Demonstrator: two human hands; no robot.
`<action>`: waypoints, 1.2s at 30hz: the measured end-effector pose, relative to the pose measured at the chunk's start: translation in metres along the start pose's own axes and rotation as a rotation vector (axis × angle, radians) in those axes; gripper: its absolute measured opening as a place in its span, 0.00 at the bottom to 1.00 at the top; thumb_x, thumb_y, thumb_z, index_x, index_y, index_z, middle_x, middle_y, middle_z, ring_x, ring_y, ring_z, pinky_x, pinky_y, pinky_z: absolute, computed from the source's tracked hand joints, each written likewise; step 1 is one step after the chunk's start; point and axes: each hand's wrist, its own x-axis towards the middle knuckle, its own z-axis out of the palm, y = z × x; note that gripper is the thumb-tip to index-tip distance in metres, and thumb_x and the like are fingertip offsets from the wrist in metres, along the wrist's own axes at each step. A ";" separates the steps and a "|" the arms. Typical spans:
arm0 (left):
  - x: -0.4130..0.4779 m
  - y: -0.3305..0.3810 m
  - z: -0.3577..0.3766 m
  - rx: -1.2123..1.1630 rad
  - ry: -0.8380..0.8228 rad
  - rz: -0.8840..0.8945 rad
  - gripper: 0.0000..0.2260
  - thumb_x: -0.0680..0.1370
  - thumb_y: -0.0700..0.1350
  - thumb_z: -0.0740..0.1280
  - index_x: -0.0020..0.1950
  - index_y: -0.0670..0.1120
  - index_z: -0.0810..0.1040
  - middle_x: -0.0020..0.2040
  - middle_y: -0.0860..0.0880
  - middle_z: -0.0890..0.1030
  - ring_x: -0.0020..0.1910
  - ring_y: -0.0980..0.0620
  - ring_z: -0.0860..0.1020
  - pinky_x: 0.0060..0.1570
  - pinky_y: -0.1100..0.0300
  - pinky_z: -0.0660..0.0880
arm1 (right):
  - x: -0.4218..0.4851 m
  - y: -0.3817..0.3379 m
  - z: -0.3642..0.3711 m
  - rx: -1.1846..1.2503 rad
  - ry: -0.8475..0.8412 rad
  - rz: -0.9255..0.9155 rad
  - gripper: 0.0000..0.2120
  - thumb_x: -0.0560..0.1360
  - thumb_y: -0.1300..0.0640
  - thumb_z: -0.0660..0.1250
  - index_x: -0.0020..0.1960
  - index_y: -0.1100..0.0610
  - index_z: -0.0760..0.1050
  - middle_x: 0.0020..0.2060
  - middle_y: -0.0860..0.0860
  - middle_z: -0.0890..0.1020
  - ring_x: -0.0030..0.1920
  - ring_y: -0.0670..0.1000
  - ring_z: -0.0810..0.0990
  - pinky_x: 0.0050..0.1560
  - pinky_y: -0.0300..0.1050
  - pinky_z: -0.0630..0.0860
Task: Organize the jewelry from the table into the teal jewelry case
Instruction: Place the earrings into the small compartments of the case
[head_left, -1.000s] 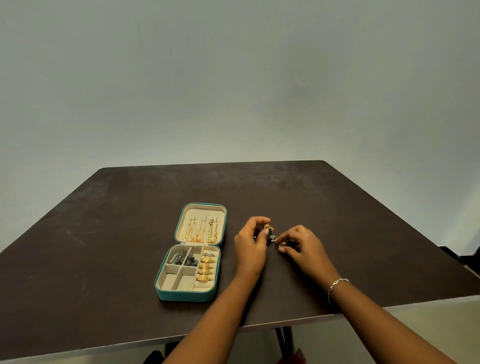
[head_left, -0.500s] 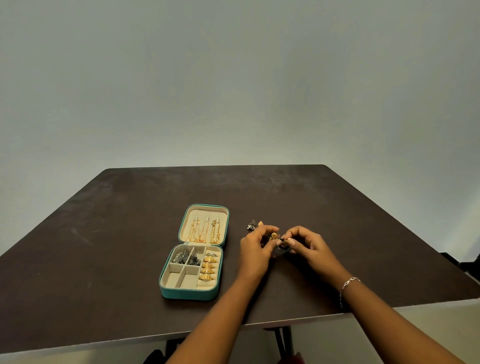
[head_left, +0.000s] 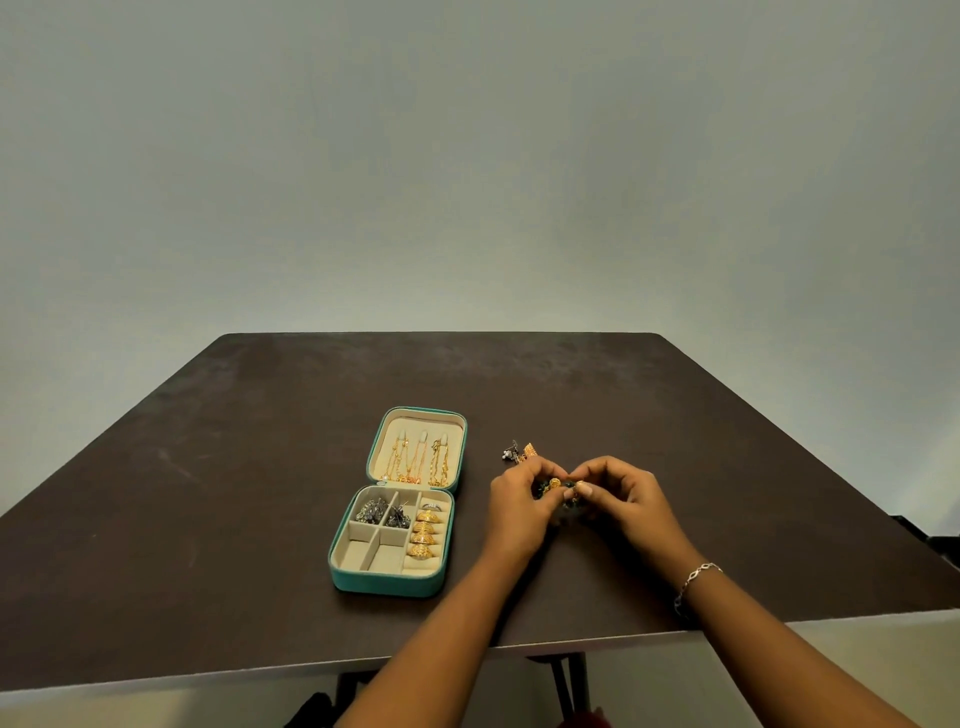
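Jewelry sits between both your grips: a small gold-and-green piece (head_left: 555, 486), too small to make out in detail. Your left grip (head_left: 519, 512) pinches it from the left with curled fingers and thumb. Your right grip (head_left: 628, 501) pinches it from the right, with one pale-nailed fingertip (head_left: 584, 488) lying over it. You hold it low at the desk (head_left: 208, 519), though whether it touches the surface cannot be told.

Just beyond your left grip, a little heap of loose jewelry (head_left: 519, 452) lies on the desk, its gold and silver-toned bits touching one another.

To the left of your grips, near but apart from them, the teal jewelry case (head_left: 387, 582) lies open with its lid (head_left: 464, 441) laid back away from you. Gold chains (head_left: 418, 462) run in three lines down the lid's cream lining. In the tray, the right-hand column holds a row of gold rings (head_left: 426, 535), with a silver ring (head_left: 431, 506) at its far end. The two far compartments beside it hold dark metal pieces (head_left: 384, 512).

A thin bracelet (head_left: 698, 574) circles your right wrist.
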 end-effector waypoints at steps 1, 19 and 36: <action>-0.002 0.001 0.000 -0.029 0.002 -0.013 0.07 0.72 0.35 0.69 0.43 0.48 0.78 0.37 0.53 0.78 0.34 0.56 0.76 0.32 0.61 0.77 | 0.000 0.000 0.000 0.005 0.022 -0.002 0.06 0.73 0.68 0.64 0.45 0.60 0.78 0.40 0.56 0.82 0.42 0.50 0.80 0.42 0.43 0.78; -0.038 0.067 -0.096 -0.205 0.067 0.124 0.11 0.74 0.34 0.66 0.43 0.50 0.80 0.40 0.53 0.82 0.41 0.58 0.81 0.33 0.63 0.77 | -0.014 -0.046 0.046 -0.235 0.008 -0.143 0.07 0.71 0.65 0.69 0.44 0.54 0.80 0.39 0.50 0.84 0.42 0.47 0.82 0.46 0.44 0.79; -0.080 0.012 -0.186 0.096 0.227 0.091 0.11 0.72 0.34 0.69 0.43 0.51 0.78 0.39 0.55 0.81 0.38 0.59 0.79 0.38 0.55 0.79 | -0.023 -0.075 0.141 -0.280 -0.120 -0.111 0.11 0.69 0.65 0.71 0.39 0.47 0.80 0.38 0.47 0.83 0.44 0.47 0.81 0.48 0.45 0.79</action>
